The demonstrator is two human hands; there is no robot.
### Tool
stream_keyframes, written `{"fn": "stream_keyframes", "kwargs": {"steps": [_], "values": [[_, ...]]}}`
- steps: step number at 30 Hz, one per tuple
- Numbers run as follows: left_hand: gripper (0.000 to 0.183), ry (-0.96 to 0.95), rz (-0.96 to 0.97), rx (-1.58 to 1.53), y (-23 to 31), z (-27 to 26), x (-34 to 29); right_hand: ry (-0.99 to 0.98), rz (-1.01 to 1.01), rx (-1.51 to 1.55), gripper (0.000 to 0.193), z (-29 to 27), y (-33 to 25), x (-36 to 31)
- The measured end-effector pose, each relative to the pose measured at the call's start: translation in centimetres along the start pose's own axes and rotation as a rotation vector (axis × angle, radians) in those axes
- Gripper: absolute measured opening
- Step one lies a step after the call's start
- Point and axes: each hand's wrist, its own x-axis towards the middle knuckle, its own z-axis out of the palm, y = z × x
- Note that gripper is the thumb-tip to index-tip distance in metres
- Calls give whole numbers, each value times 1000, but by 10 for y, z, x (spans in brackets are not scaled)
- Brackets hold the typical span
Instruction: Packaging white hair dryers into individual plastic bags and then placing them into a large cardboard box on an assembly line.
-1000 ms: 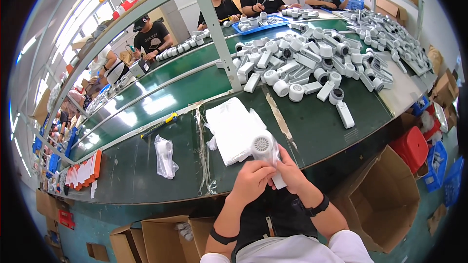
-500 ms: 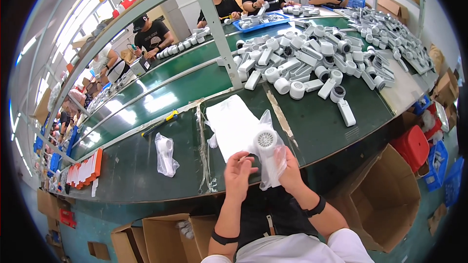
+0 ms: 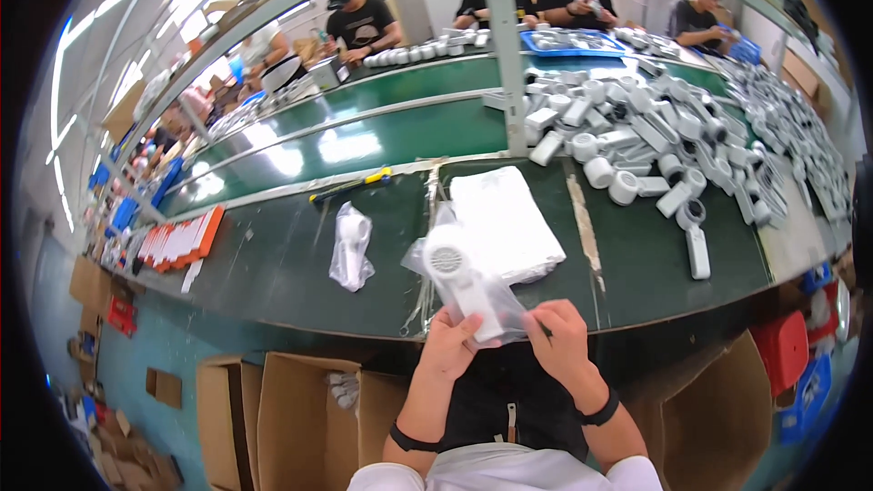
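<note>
A white handheld fan (image 3: 447,260) with a round grille lies tilted inside a clear plastic bag (image 3: 502,305), its head pointing away from me. My left hand (image 3: 449,345) is closed round the lower handle through the plastic. At the bag's right edge, my right hand (image 3: 560,342) pinches the loose film. Just beyond them, a stack of white bags (image 3: 506,225) rests on the dark green bench. Farther left lies another bagged fan (image 3: 351,247), apart from both hands.
A big heap of white handheld fans (image 3: 637,132) covers the bench's right side. A yellow-and-black tool (image 3: 353,184) and orange-edged white cards (image 3: 182,238) lie left. A metal post (image 3: 503,55) rises mid-bench. Cardboard boxes (image 3: 305,418) stand below; people work across the conveyor (image 3: 318,145).
The fan and bag have shifted left and tilted. My left hand, open before, now grips the handle; my right has moved from the bag's side to its edge. The view has turned left.
</note>
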Motion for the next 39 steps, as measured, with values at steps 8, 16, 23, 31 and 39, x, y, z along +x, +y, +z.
{"fn": "stream_keyframes", "kwargs": {"steps": [8, 16, 23, 31, 39], "values": [[39, 867, 663, 859, 142, -99, -33, -25, 355, -45, 6, -86, 21, -5], [55, 1200, 406, 1473, 189, -234, -2, 469, 464, -538, 19, -171, 119, 31], [45, 1042, 566, 1772, 172, -174, 26, 221, 655, -931, 61, -210, 171, 45], [27, 315, 750, 1593, 81, 10, 46, 113, 885, -403, 50, -199, 170, 42], [21, -19, 595, 1983, 9, 38, 96, 230, 790, 1177, 52, -161, 76, 6]]}}
